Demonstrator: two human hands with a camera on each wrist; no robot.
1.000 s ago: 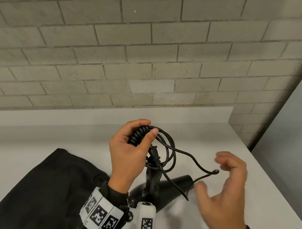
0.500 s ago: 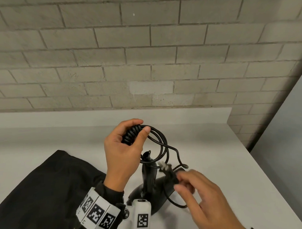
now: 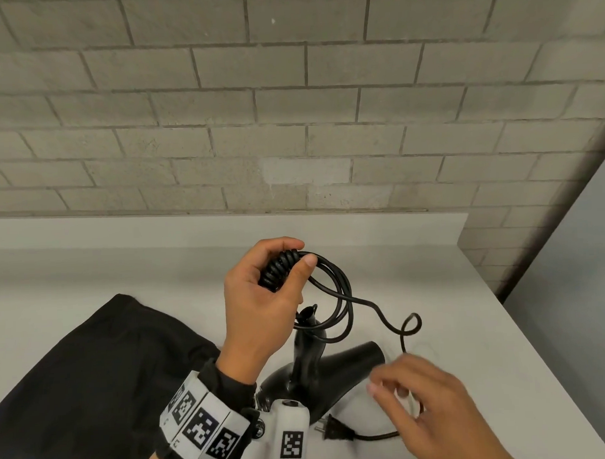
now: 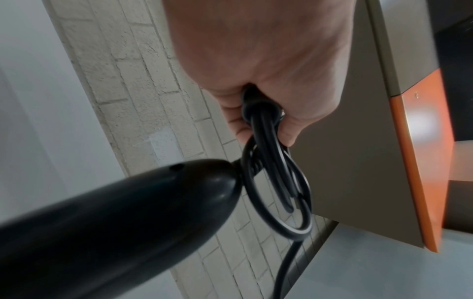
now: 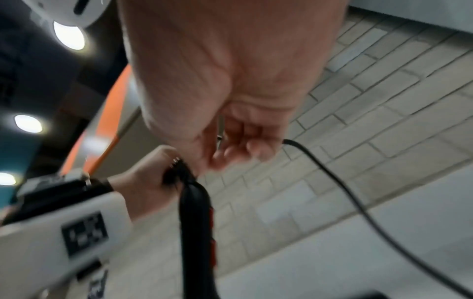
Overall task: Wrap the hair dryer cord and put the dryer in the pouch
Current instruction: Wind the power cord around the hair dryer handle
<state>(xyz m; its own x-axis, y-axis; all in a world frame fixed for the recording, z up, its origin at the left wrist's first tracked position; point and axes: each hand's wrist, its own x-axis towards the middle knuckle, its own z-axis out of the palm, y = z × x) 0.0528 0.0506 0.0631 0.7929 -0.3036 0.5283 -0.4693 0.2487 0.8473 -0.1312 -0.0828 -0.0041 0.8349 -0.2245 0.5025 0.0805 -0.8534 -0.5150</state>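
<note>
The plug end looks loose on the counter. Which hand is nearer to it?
Right. The right hand hovers just right of the plug, above its trailing cord. The left hand is raised farther back, gripping the coiled cord.

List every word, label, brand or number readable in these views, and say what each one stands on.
No readable words, brands or numbers in any view.
Wrist band on the left hand: black-and-white square code markers only; tiny marks at its edge too small to read.
White wrist mount: one code marker, no text.
Hair dryer, cord, pouch: no marking visible.
</note>
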